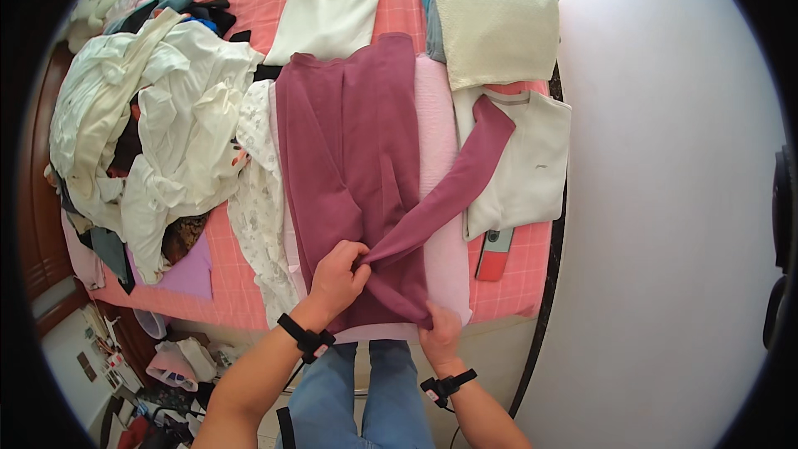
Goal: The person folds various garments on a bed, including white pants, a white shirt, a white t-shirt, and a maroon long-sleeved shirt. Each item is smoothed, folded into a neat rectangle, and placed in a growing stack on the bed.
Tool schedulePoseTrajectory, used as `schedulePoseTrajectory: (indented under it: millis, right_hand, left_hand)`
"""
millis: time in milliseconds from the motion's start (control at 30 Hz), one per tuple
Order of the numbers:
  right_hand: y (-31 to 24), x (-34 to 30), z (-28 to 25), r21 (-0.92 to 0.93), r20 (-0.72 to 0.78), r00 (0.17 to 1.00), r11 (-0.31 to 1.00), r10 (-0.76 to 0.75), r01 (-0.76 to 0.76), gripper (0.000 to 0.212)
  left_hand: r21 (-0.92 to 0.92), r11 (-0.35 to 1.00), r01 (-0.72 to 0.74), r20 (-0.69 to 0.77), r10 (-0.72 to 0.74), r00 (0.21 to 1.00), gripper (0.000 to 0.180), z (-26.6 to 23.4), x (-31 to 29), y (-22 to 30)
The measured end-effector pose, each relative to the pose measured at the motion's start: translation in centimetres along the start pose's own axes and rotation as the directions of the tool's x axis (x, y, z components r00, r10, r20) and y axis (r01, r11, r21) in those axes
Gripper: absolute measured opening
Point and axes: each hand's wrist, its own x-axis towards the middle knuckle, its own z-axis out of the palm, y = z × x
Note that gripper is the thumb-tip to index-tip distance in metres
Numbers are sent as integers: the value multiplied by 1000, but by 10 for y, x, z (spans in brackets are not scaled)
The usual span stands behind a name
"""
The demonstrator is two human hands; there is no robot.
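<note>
A plum long-sleeved top (382, 116) lies lengthwise in front of me on a pale pink pad (436, 116). One sleeve slants out to the right and reaches over a folded off-white sweatshirt (532, 191). My left hand (339, 274) is closed in a pinch on the fabric where that sleeve meets the body. At the near right corner of the top, my right hand (440, 334) grips the cloth edge between thumb and fingers. Creases run through the plum fabric between the two hands.
A heap of mixed clothes (166, 116) fills the left of the pink checked bed. A patterned white garment (259, 199) lies beside the pad. Farther back are a folded white top (328, 12) and a cream folded stack (499, 25). A phone (494, 254) lies right, near the wall (665, 199).
</note>
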Motion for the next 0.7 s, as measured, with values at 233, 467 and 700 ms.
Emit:
schedulePoseTrajectory:
  millis: [233,467,700]
  right_hand:
    - [-11,3,-21,-135,82,995,989,-50,61,38]
    - [-13,82,-26,601,111,886,680,450,-420,42]
    - [-5,254,-38,837,524,643,-195,559,-512,33]
  left_hand:
    - [128,987,-95,85,84,993,23,6,-14,-10]
    - [12,991,-134,99,132,986,22,17,-34,7]
    - [-207,955,-211,-90,196,976,21,23,-65,18]
